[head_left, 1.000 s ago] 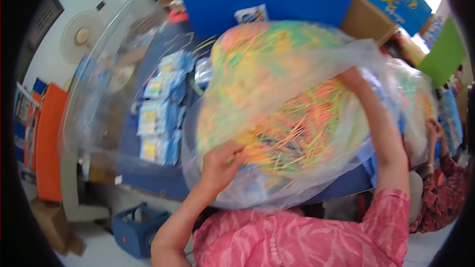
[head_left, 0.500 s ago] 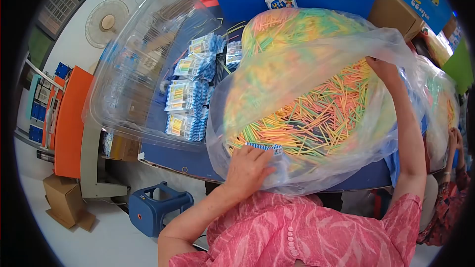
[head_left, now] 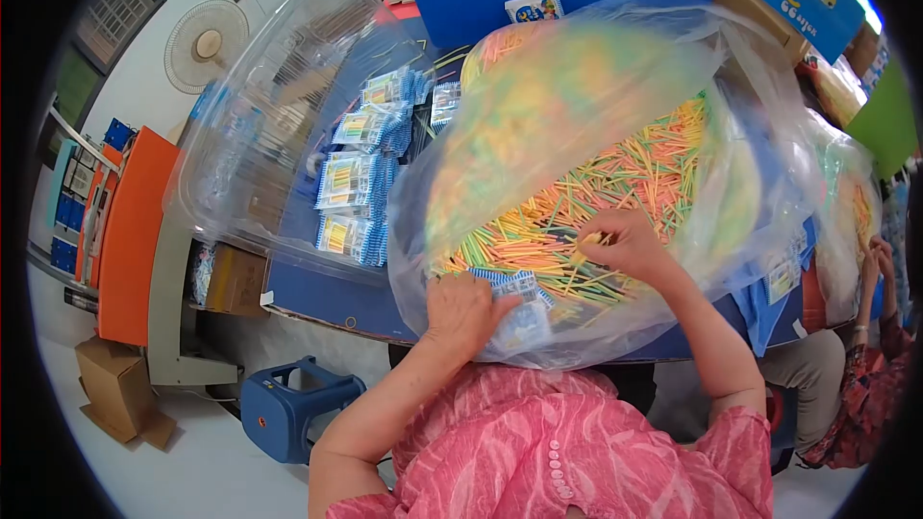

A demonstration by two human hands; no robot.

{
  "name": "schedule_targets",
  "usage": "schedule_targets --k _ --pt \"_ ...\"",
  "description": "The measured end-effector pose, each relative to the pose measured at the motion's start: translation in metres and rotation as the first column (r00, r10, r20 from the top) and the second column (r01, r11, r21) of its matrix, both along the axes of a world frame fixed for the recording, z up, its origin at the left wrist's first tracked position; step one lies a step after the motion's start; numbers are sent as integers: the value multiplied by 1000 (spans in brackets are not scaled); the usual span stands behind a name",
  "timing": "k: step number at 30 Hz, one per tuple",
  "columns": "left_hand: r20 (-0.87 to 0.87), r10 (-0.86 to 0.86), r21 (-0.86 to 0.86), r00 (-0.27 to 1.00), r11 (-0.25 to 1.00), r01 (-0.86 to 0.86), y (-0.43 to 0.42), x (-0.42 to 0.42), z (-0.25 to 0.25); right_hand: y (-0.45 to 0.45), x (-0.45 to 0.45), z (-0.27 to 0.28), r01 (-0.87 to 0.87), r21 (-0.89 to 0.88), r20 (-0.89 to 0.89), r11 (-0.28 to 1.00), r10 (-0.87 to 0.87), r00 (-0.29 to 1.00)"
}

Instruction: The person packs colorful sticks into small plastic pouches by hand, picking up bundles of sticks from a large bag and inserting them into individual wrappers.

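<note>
A large clear plastic bag [head_left: 764, 159] lies open on the table, holding a heap of thin coloured sticks [head_left: 625, 183] in yellow, green, orange and pink. At the bag's near left edge, my left hand [head_left: 460, 312] is closed on a small blue-edged plastic packet [head_left: 519, 322]. Its thumb lies across the packet's front; the other fingers are partly hidden. My right hand [head_left: 630, 245] is over the sticks inside the bag mouth. Its fingertips are pinched on a few yellowish sticks [head_left: 586, 248], just right of the packet.
Rows of filled packets [head_left: 346, 183] lie in a clear plastic tub [head_left: 226, 216] at left. One packet [head_left: 534, 8] rests by the blue panel behind. A blue stool [head_left: 298, 404] stands below the table [head_left: 327, 303]. Another person's hands [head_left: 877, 259] are beside a second bag at far right.
My right hand has come down from the bag's upper right edge to the sticks and now pinches some. My left hand holds the packet more upright, its front showing more.
</note>
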State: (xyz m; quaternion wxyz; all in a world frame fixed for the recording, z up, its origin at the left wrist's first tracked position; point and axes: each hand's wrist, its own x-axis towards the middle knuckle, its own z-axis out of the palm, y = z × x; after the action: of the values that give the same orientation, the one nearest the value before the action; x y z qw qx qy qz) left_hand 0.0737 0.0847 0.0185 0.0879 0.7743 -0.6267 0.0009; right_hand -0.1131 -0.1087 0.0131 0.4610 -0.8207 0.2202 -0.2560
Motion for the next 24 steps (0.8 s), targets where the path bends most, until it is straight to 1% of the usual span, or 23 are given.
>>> schedule_targets --k 1,2,5,6,9,10,13,14,16,17,18,20,21,22,24 --pt "101 3 13 995 1000 -4 -3 0 0 2 1 -1 2 -4 3 1000 -2 1000" --pt "102 3 13 995 1000 -4 -3 -1 -2 6 3 -1 -11 -10 -14 1000 10 1000" --pt "-107 48 -59 993 997 -55 -6 -2 -11 11 3 -1 -36 -23 -44 999 35 998" --pt "-104 48 -61 993 997 -54 -8 0 -14 12 3 0 -28 -27 -32 999 27 999" --pt "-376 10 -148 927 986 -71 -12 7 -13 13 -1 0 -10 -30 -5 1000 10 1000" --pt "-371 11 -147 929 987 -70 -12 7 -12 12 -3 0 1 -40 8 999 -1 1000" --pt "-665 91 -61 741 983 -175 -7 5 4 12 -10 -1 15 -46 41 999 -13 999" --pt "-660 99 -54 744 983 -178 -2 4 8 13 -13 -2 51 -27 48 998 -50 998" --pt "-574 149 37 805 987 -157 10 4 13 14 -18 -4 127 8 56 992 -127 990" --pt "-529 169 83 832 986 -148 15 4 14 15 -19 -6 127 15 59 992 -127 990" --pt "-526 173 90 833 985 -148 19 4 12 16 -20 -8 158 40 100 987 -161 982" --pt "-404 149 53 902 989 -140 29 4 9 18 -23 -11 216 88 177 972 -228 957" --pt "-341 136 32 930 991 -133 30 4 8 20 -26 -11 216 89 176 972 -228 958" --pt "-341 135 32 930 991 -132 29 3 11 22 -29 -9 216 196 151 956 -247 957" --pt "-239 93 218 967 975 -40 24 -6 24 27 -35 -7 214 400 97 891 -273 957"
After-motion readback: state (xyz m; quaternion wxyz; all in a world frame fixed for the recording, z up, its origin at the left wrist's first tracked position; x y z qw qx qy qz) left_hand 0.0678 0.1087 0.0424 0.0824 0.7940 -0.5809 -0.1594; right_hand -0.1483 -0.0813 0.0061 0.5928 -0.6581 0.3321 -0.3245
